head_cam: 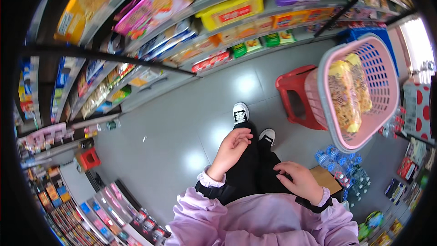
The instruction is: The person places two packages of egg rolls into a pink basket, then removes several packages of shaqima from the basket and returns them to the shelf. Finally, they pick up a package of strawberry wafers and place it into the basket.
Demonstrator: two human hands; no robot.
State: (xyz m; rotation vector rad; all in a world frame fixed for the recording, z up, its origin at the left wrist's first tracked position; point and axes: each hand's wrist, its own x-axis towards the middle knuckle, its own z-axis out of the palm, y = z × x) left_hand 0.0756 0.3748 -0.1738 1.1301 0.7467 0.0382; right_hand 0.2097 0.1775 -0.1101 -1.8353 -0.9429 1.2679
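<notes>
Both of my hands are empty in front of my body. My left hand (234, 147) hangs over my dark trousers with its fingers loosely bent. Lower and to the right, my right hand (297, 179) has its thumb and fingers apart. At the right, a pink plastic basket (382, 116) with a grey rim rests on a red plastic stool (285, 81), apart from both hands. Inside the basket lie two clear-and-yellow packs of food (344, 99), apparently baked snacks.
Shelves of packaged snacks (235, 10) run along the far side and the left. Shrink-wrapped water bottles (336, 160) stand on the floor at right, beside a wooden board (324, 179). A counter with small boxes (56, 191) is at lower left. Grey tiles (157, 164) cover the floor.
</notes>
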